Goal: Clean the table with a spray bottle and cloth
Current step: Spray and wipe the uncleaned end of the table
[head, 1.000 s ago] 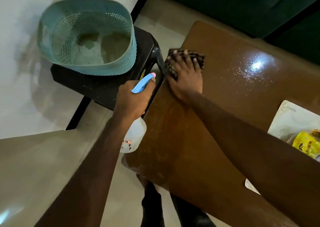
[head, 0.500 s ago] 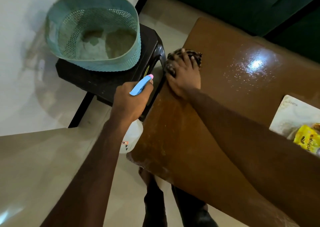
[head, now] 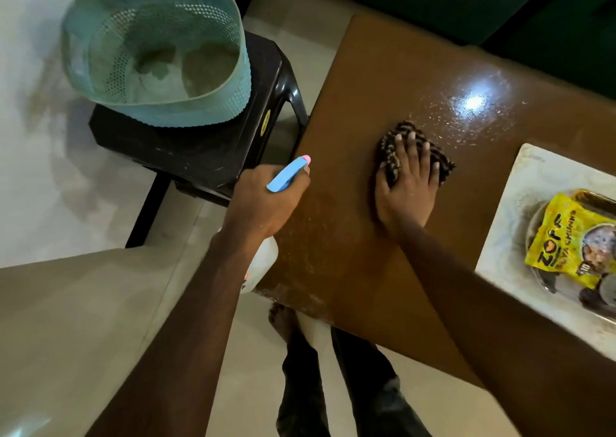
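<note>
The right hand (head: pixel 405 186) lies flat on the brown table (head: pixel 366 80), palm down, with its fingers (head: pixel 413 151) spread over a dark patterned cloth (head: pixel 390 156). The cloth is bunched under the fingers and pressed against the table surface; its grip is a flat press and not a closed fist, so the cloth is held only by the weight of the hand. The cloth is around the middle of the table, nearer to the left edge than to the right one. Just to the far right of it the wet surface shines with a bright reflection (head: pixel 473 103) and many small drops.

The left hand (head: pixel 266 200) is clenched around the neck of the spray bottle (head: pixel 288 174). The blue head with a pink tip points away from the person, and the white body (head: pixel 263 266) hangs below the hand, just beside the near left corner of the table. I cannot tell if the bottle touches the table edge.

On the right side of the table there is a pale mat (head: pixel 506 243) with a yellow packet (head: pixel 563 240) on it. To the left of the table stands a black stool (head: pixel 206 150), and a teal perforated basket (head: pixel 156 53) sits on top of it. Below the table edge the person's legs and a bare foot (head: pixel 283 320) stand on the tiled floor (head: pixel 50 186).
</note>
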